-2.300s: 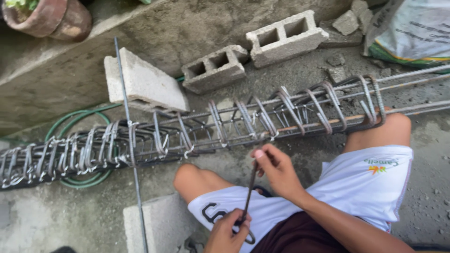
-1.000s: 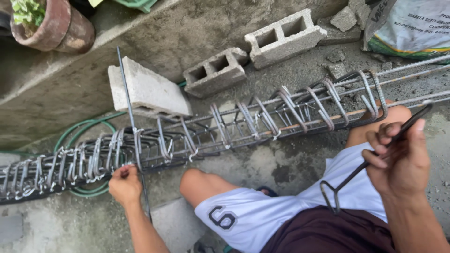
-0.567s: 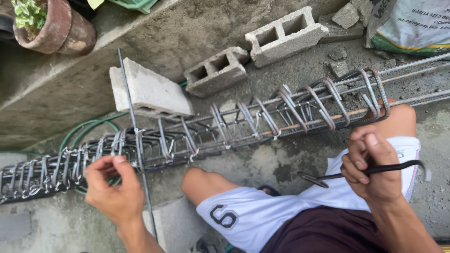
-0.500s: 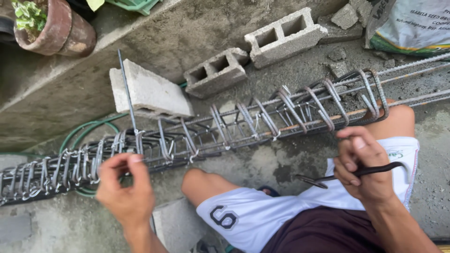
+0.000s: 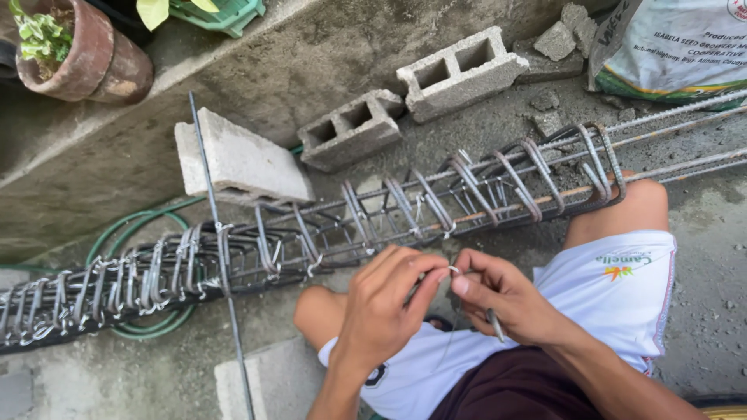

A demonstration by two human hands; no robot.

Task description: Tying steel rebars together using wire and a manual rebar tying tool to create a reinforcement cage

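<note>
- Our left hand (image 5: 387, 299) and right hand (image 5: 502, 299) meet in front of us, over our knees, their fingertips almost touching.
- Between those fingertips we pinch a short piece of thin tie wire (image 5: 454, 270); the left thumb and forefinger are closed on one end, the right thumb and forefinger on the other.
- The remaining fingers of the right hand are curled around a slim dark metal tool (image 5: 495, 324), whose end pokes out below the palm.
- Just beyond our hands, the rebar cage (image 5: 373, 225) lies on the concrete ground, running from the lower left edge of the ground up toward the upper right edge, its stirrups spaced along the long bars.
- A single straight rebar rod (image 5: 219, 241) crosses the cage near its left part, running from the far side down to the near edge.
- A green hose (image 5: 124, 229) loops beneath the cage on the left.
- Beyond the cage rest a solid concrete block (image 5: 237, 159) and two hollow blocks (image 5: 352, 128) (image 5: 461, 71), side by side toward the wall.
- A clay pot (image 5: 85, 50) with a plant stands at the far left corner, and a printed sack (image 5: 669, 47) lies at the far right corner.
</note>
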